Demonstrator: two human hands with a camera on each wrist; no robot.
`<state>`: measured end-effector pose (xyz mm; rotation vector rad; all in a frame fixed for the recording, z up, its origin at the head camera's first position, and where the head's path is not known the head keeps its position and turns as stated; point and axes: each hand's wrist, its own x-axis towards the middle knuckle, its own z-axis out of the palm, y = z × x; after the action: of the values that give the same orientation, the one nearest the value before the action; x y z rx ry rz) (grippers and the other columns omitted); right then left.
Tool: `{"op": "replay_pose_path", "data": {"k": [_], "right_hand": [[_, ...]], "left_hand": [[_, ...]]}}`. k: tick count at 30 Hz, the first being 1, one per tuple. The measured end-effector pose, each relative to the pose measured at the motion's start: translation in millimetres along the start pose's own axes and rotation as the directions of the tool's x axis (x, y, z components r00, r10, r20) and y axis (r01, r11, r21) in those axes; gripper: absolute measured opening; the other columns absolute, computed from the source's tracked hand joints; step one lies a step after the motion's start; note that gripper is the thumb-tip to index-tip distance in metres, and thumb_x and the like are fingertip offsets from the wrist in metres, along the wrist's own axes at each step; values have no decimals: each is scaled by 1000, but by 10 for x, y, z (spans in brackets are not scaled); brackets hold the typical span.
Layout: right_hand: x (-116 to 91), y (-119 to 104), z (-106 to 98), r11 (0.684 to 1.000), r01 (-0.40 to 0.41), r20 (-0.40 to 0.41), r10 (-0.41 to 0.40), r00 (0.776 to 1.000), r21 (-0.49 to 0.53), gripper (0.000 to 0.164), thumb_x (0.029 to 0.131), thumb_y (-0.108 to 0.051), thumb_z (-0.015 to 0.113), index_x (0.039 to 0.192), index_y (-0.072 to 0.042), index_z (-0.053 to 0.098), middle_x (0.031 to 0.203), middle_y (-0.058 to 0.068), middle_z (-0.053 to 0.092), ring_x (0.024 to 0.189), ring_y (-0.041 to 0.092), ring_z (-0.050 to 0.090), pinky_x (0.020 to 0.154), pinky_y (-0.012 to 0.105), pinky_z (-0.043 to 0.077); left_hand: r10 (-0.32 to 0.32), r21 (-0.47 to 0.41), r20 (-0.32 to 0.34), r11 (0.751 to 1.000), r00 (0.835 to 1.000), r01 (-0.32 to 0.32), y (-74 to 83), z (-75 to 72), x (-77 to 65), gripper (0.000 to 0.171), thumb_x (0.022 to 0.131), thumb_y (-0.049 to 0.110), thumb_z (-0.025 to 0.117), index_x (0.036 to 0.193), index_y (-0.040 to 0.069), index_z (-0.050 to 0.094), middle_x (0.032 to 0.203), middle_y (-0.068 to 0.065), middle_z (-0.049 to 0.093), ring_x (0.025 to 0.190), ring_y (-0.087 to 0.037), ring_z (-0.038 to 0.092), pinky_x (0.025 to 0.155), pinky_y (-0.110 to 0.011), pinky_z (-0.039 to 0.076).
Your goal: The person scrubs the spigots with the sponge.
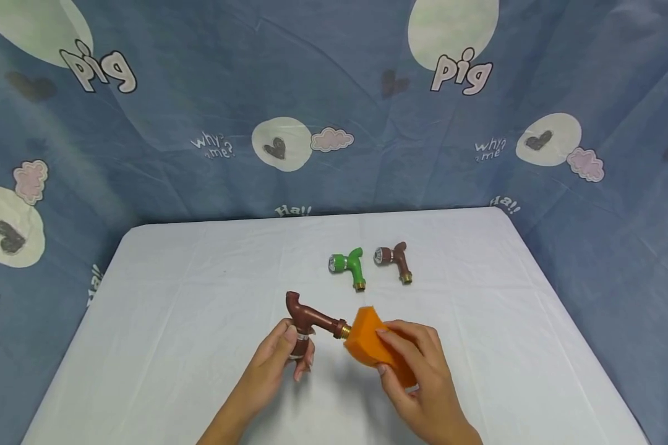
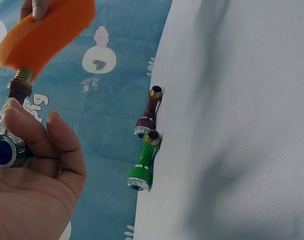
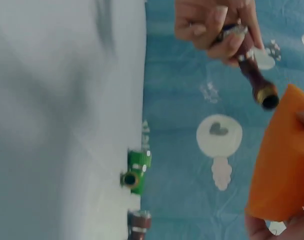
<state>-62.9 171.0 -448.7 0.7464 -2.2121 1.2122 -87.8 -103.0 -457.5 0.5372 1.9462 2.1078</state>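
My left hand [image 1: 273,361] grips a brown tap [image 1: 314,317] by its knob end, with its spout and brass-threaded end raised above the table. In the left wrist view the blue centre of the knob [image 2: 3,151] shows beside the palm. My right hand [image 1: 423,371] pinches a thick orange sponge [image 1: 370,337] between thumb and fingers. One corner of the sponge is right at the tap's brass thread [image 2: 24,75]. The right wrist view shows the tap's hollow brass mouth [image 3: 268,100] near the sponge's edge.
A green tap [image 1: 351,266] and a second brown tap [image 1: 396,259] lie side by side farther back on the white-covered table [image 1: 200,278]. Behind the table's far edge hangs a blue printed cloth [image 1: 323,74], which also lines both sides.
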Motion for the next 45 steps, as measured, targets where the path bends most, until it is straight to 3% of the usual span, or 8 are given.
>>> {"op": "replay_pose_path", "data": {"k": [6,11,15,25,30,35,38,45], "right_hand": [[-49,-16,-38,986,-145,21,144,989,78,48,97,8,56,142,-8,60,126,5,66,95,14,63,79,20,55],[-63,-104,-21,961,-237,144,217,966,141,69,90,-15,85,150,-12,51,126,1,63,95,14,62,72,26,59],[-61,-191,45,959,-223,204,186,961,174,77,84,-18,92,149,-14,51,125,2,63,91,12,63,70,28,60],[69,-264,15,881,-380,204,332,921,282,80,94,-5,79,161,-19,37,127,5,68,97,19,70,84,34,63],[191,-332,23,728,-572,288,494,820,378,75,94,-8,80,156,-28,44,122,4,66,99,25,68,88,37,62],[274,-368,56,584,-702,279,652,705,407,48,91,-14,84,133,-21,63,116,8,68,96,31,66,83,36,63],[270,-348,76,557,-730,276,686,673,396,42,90,-17,85,128,-17,66,111,9,69,95,31,66,80,35,64],[215,-192,58,560,-758,206,741,639,335,40,94,-25,82,129,-15,67,112,7,70,95,26,67,85,32,61]], "left_hand": [[-1,10,-38,1000,999,1,0,13,5,33,118,17,22,111,-4,46,87,-20,56,58,-25,49,71,-39,57],[-17,14,-55,1000,998,18,-7,39,5,32,118,18,26,110,-4,46,86,-20,56,58,-24,49,70,-39,57],[-43,15,-80,999,996,44,-2,61,13,30,117,19,30,112,-5,47,86,-20,56,58,-22,49,66,-36,56],[-268,82,-18,960,963,269,32,104,-5,31,114,31,48,117,1,56,84,-11,57,66,-13,49,57,-27,49],[-292,121,42,951,955,286,35,124,-21,32,114,32,48,109,4,62,78,-4,54,63,-8,47,53,-20,43],[-250,131,85,962,965,238,5,143,-33,35,116,27,40,101,3,59,71,1,49,58,-6,42,50,-17,37],[-248,137,76,962,966,236,3,144,-35,38,117,29,36,101,3,59,69,2,46,59,-6,41,53,-18,39],[-249,159,62,959,967,237,16,137,-27,35,115,29,42,96,5,59,70,2,46,62,-6,40,56,-20,37]]}}
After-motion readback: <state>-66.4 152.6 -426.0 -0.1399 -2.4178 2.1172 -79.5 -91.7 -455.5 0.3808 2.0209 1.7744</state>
